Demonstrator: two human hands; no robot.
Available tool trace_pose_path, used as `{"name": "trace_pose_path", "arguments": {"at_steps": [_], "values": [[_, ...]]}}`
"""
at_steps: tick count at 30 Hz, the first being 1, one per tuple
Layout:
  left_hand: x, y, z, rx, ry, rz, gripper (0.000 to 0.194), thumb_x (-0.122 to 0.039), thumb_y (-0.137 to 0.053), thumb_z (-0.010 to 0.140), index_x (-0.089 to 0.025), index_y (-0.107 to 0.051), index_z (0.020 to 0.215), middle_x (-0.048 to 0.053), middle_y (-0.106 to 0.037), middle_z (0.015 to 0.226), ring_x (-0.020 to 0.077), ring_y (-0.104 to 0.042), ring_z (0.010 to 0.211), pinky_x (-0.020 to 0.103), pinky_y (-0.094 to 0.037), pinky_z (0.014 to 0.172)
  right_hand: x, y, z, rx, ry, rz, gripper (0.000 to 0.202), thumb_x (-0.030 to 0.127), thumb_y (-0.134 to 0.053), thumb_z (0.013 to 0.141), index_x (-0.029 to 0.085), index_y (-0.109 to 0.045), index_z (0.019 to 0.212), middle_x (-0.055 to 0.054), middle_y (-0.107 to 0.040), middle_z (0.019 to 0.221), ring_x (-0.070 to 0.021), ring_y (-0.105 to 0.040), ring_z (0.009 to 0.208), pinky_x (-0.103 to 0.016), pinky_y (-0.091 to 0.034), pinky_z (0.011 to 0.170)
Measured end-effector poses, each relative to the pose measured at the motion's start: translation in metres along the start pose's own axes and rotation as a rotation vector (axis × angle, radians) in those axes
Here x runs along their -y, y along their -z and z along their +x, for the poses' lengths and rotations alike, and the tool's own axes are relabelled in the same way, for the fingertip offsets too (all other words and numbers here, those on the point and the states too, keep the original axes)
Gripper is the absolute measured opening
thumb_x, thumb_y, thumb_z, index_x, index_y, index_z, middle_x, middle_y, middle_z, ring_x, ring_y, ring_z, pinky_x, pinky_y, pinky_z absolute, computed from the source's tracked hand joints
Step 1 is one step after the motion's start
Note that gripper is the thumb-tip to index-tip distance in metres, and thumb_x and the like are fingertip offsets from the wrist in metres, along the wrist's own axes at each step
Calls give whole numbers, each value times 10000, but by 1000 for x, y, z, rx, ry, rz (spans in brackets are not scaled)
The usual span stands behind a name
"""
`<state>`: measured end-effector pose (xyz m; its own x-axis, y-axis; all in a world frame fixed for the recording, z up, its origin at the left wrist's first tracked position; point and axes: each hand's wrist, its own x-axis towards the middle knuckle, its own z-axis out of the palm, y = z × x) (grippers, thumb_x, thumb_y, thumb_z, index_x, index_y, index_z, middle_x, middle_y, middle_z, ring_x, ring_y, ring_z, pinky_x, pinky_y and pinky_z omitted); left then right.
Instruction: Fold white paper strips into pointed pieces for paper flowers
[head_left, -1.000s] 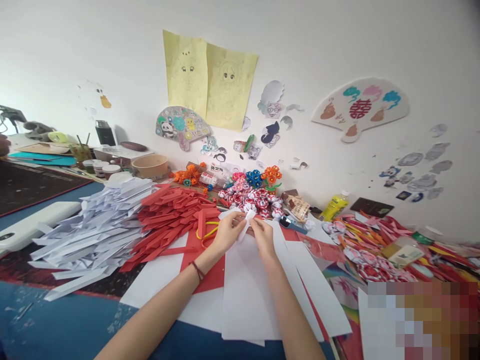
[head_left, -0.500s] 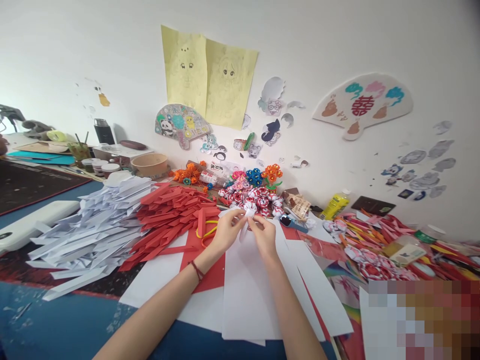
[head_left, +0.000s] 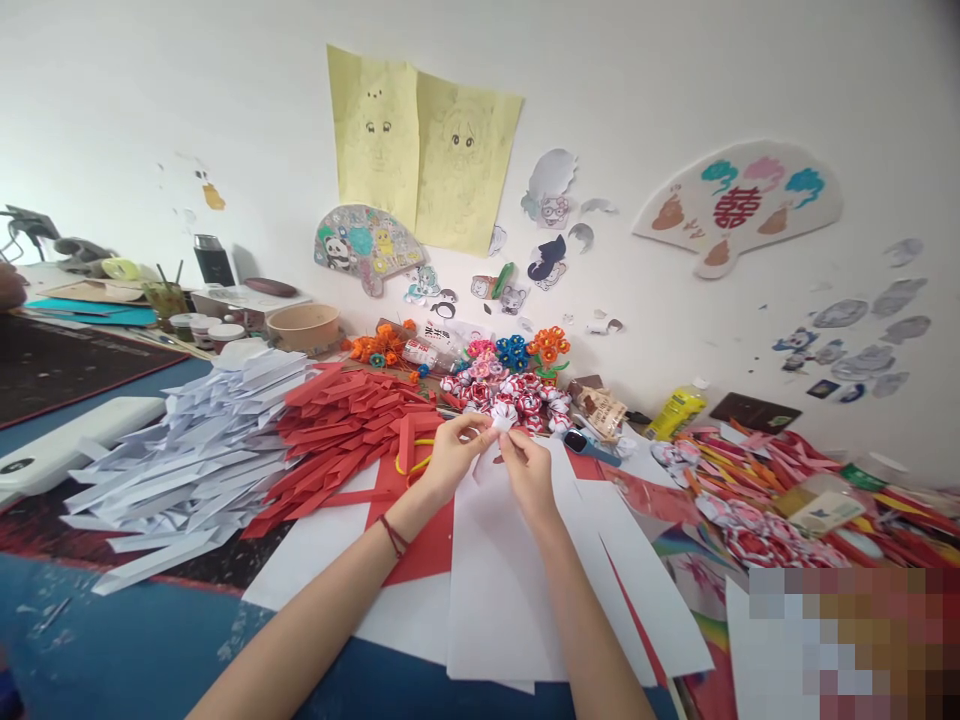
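Between my two hands, above the white sheets (head_left: 502,580), is a small folded white paper strip (head_left: 504,418). My left hand (head_left: 459,455) pinches it from the left, thumb and forefinger together. On the other side my right hand (head_left: 526,467) closes its fingertips on the same strip. A narrow end of the paper hangs below the fingers. Just behind are red-and-white folded paper flowers (head_left: 529,395). To the left lie a heap of folded red paper strips (head_left: 337,430) and a bigger heap of folded white strips (head_left: 187,450).
A blue watch (head_left: 589,445) lies right of my hands, near a yellow bottle (head_left: 679,408). Colourful paper strips and flowers (head_left: 765,480) crowd the right side. A white device (head_left: 90,440) lies far left; a round tub (head_left: 304,328) stands at the back. Blurred blocks cover the lower right corner.
My fingers have shifted slightly on the white strip, and its upper part looks more spread than before. The whole view has moved a little; both hands stay in nearly the same place.
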<state>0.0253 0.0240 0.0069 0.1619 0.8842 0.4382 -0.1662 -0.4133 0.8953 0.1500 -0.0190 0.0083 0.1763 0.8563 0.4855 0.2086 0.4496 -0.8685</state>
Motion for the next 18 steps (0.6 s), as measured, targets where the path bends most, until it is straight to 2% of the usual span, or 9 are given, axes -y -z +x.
{"name": "trace_pose_path", "arguments": {"at_steps": [6,12,18], "values": [[-3,-2,-2,-15,7,43,286,-398,-675,766,-129,-676,862,57,-673,902,119,-558,723,210,-434,652,-2,-1,-1,-46,-19,-68,347,470,-568,828,158,-718,855,-38,-658,738,-184,-606,655,-286,-523,621],[-6,-3,-3,-13,-8,90,303,-417,-636,800,-129,-671,887,58,-672,898,128,-569,735,209,-439,641,-3,-2,-2,-205,-39,-90,346,462,-635,779,143,-707,893,-85,-700,869,-229,-645,806,-327,-534,719],[-10,-6,-6,26,-74,140,295,-426,-567,856,-139,-633,882,36,-641,854,116,-555,703,194,-427,597,5,-1,-3,-284,-22,-59,313,424,-679,750,140,-705,880,-79,-696,821,-204,-640,743,-326,-527,698]]}}
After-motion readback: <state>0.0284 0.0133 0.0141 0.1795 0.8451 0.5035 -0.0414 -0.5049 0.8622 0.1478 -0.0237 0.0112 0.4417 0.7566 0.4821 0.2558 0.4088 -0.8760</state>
